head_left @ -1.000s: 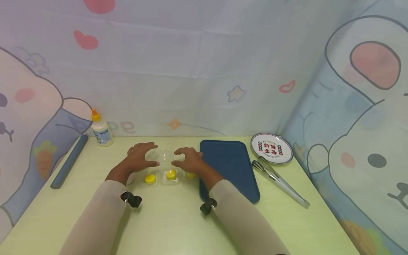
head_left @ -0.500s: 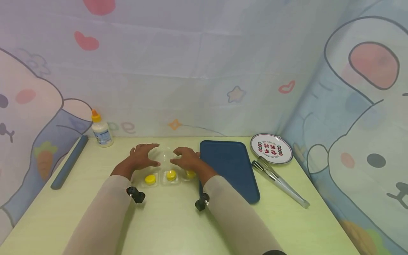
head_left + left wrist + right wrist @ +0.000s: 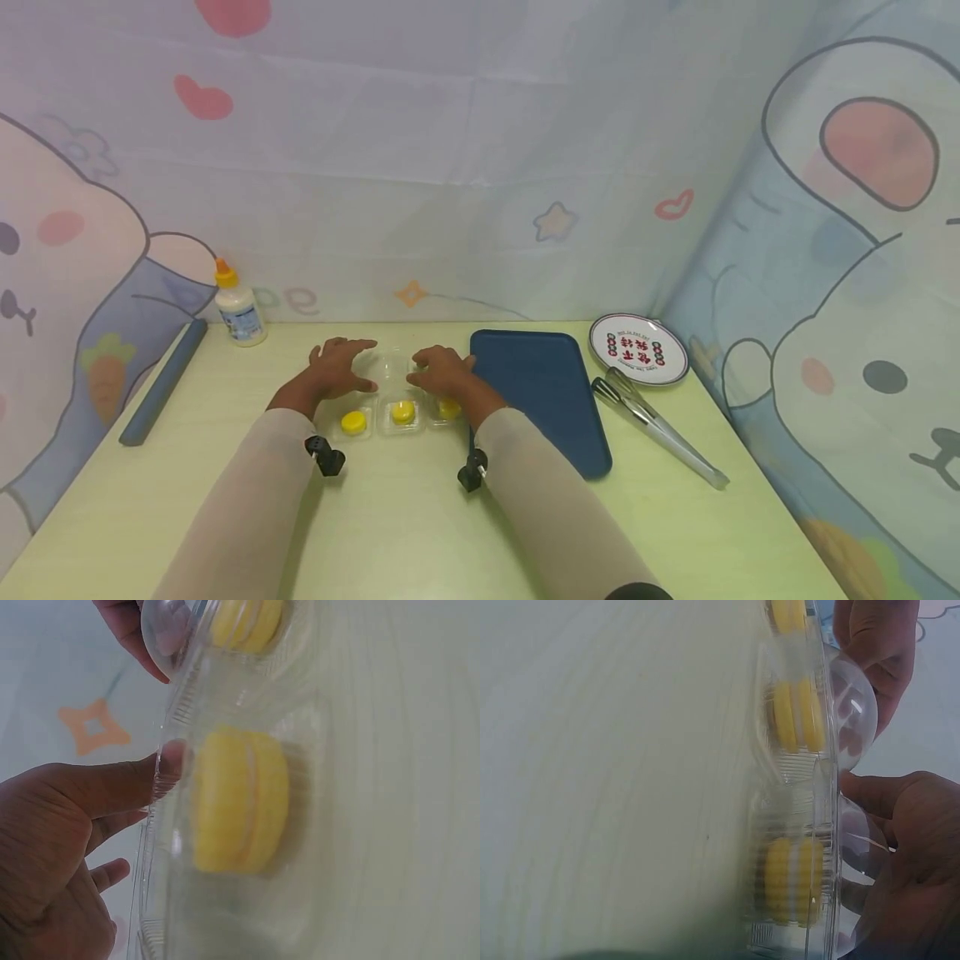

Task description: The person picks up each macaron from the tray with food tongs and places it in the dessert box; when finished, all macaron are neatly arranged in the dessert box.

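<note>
Three clear plastic boxes stand side by side, each with a yellow macaron: a left macaron, a middle macaron and a right macaron. Their domed lids stand open behind; the middle lid shows between the hands. My left hand is curved with thumb and fingers apart around the left lid, its thumb tip at the box rim in the left wrist view. On the other side my right hand spreads round the right lid, its thumb tip between two domes in the right wrist view. The palms partly hide both outer lids.
A dark blue tray lies right of the boxes. Beyond it are metal tongs and a white plate with red lettering. At the left are a glue bottle and a blue-grey rod. A printed cloth hangs behind.
Both forearms have shifted slightly inward, the left one to the right and the right one to the left. The boxes and macarons stay in place.
</note>
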The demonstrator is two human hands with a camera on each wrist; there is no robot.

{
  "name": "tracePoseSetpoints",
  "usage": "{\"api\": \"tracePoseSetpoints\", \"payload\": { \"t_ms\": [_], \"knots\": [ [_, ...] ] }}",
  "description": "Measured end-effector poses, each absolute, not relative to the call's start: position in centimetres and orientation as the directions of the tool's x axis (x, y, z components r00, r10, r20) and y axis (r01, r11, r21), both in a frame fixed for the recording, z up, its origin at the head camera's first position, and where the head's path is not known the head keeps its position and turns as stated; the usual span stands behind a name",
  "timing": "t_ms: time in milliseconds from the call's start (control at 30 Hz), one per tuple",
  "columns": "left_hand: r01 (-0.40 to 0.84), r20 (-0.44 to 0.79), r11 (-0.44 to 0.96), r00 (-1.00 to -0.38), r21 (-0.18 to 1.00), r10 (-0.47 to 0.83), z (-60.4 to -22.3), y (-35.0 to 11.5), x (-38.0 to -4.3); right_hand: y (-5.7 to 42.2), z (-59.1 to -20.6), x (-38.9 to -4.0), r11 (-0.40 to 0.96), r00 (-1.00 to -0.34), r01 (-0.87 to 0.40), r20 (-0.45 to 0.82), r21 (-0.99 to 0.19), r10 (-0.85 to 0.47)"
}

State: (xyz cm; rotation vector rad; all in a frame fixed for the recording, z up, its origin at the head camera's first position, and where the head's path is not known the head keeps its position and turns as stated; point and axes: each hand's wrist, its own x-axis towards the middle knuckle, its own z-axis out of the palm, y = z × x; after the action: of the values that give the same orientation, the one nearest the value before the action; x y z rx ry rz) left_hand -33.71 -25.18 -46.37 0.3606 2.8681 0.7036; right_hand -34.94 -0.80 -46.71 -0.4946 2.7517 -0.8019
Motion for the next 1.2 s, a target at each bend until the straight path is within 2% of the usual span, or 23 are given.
{"api": "tracePoseSetpoints", "payload": {
  "t_ms": [333, 467, 633, 800, 1000, 1200],
  "knots": [
    [0.196, -0.099, 0.855, -0.956, 0.481, 0.275, -46.5, -25.0, -33.6, -1.0, -45.9, -34.8, 0.781, -0.897, -0.289, -0.129, -0.554, -0.424],
    [0.227, -0.055, 0.845, -0.956, 0.484, 0.288, -46.3, -24.7, -33.4, -1.2, -45.8, -34.8, 0.788, -0.899, -0.305, -0.113, -0.535, -0.424],
    [0.255, 0.017, 0.814, -0.957, 0.521, 0.289, -46.0, -24.6, -33.3, -1.2, -45.8, -34.8, 0.768, -0.909, -0.330, -0.034, -0.549, -0.415],
    [0.303, 0.093, 0.773, -0.948, 0.558, 0.304, -45.7, -24.3, -33.3, -1.3, -45.5, -34.7, 0.707, -0.916, -0.320, 0.015, -0.631, -0.401],
    [0.342, 0.165, 0.709, -0.937, 0.617, 0.308, -45.3, -24.3, -33.0, -1.5, -45.3, -34.5, 0.562, -0.921, -0.290, 0.066, -0.775, -0.384],
    [0.388, 0.197, 0.680, -0.918, 0.622, 0.344, -44.6, -24.5, -32.5, -1.1, -45.1, -34.3, 0.485, -0.897, -0.315, 0.089, -0.815, -0.434]
  ]
}}
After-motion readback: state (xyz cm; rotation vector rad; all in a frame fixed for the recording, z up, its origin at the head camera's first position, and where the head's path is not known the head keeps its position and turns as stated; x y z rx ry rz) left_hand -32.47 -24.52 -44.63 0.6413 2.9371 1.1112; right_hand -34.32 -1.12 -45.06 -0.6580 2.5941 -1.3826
